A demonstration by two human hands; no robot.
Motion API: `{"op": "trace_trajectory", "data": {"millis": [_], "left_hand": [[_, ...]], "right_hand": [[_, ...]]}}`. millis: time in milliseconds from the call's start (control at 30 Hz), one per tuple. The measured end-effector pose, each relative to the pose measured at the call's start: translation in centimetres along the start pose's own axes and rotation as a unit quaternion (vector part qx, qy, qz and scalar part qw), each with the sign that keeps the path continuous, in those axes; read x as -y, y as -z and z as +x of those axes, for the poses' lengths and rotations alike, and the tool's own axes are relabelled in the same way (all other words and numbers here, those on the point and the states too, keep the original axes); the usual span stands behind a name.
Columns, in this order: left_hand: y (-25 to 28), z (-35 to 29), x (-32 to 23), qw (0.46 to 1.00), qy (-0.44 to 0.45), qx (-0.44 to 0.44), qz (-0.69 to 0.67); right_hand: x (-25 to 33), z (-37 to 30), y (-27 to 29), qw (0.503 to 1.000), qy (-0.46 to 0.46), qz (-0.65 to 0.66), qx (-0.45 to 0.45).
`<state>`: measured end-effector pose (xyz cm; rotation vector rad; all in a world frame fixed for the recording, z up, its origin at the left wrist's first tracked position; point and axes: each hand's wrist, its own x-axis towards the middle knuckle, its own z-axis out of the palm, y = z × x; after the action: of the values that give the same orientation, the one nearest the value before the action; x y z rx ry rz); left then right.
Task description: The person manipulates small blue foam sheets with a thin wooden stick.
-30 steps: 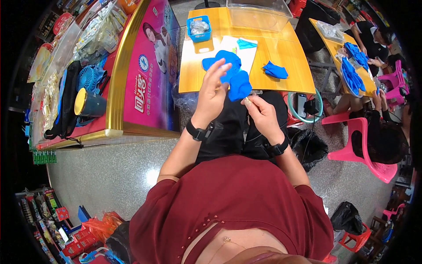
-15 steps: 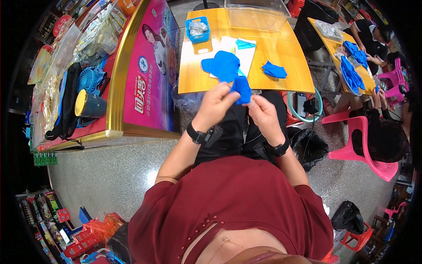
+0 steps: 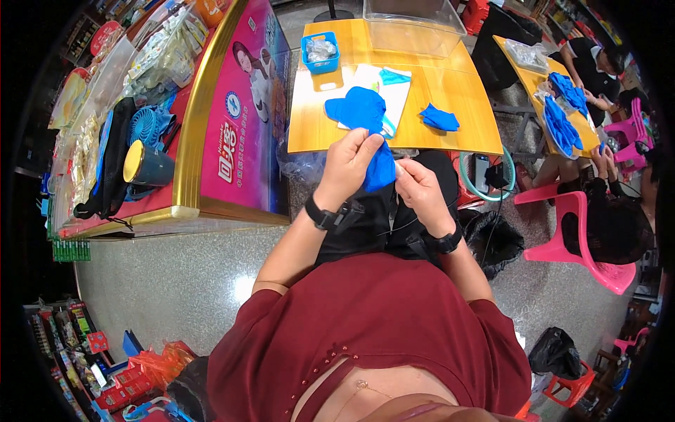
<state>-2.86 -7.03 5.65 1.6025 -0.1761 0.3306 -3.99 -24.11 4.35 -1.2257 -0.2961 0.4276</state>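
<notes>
Blue basket (image 3: 320, 55) holds silvery wrapped pieces; both hands, left (image 3: 349, 163) and right (image 3: 416, 188), pinch blue cloth (image 3: 380, 169).

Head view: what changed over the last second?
The left hand came down from its raised position to meet the right hand just off the table edge, bringing the blue cloth with it; both now pinch it. The blue pieces on the table and the small blue basket stayed put.
</notes>
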Motion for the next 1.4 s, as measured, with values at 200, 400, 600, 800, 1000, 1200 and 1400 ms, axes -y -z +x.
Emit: {"op": "trace_trajectory", "data": {"millis": [200,400,600,800,1000,1200,1400], "left_hand": [[-1.0,0.2,0.6,0.995,-0.024,-0.091,-0.021],[-1.7,-0.4,2.1,0.992,0.016,-0.076,-0.098],[-1.8,-1.9,1.3,0.992,-0.008,-0.095,-0.086],[-1.8,-1.7,-0.3,0.986,0.012,-0.07,-0.152],[-2.3,-2.4,0.6,0.985,-0.011,-0.074,-0.158],[-2.1,-1.7,-0.7,0.985,0.013,-0.108,-0.135],[-1.8,-0.7,-0.7,0.989,-0.034,-0.113,-0.085]], "right_hand": [[-0.4,-0.9,-0.5,0.997,-0.041,0.069,-0.004],[-0.9,-0.9,-0.3,0.982,-0.054,0.179,0.015],[-0.9,-0.6,-1.3,0.976,-0.06,0.208,0.036],[-1.7,-0.9,-0.6,0.971,-0.052,0.229,0.052],[-0.7,-0.7,-2.1,0.973,-0.058,0.221,0.022],[-0.6,-0.8,-1.6,0.991,-0.03,0.133,0.01],[-1.6,-0.8,-1.4,0.997,0.047,-0.004,-0.068]]}}
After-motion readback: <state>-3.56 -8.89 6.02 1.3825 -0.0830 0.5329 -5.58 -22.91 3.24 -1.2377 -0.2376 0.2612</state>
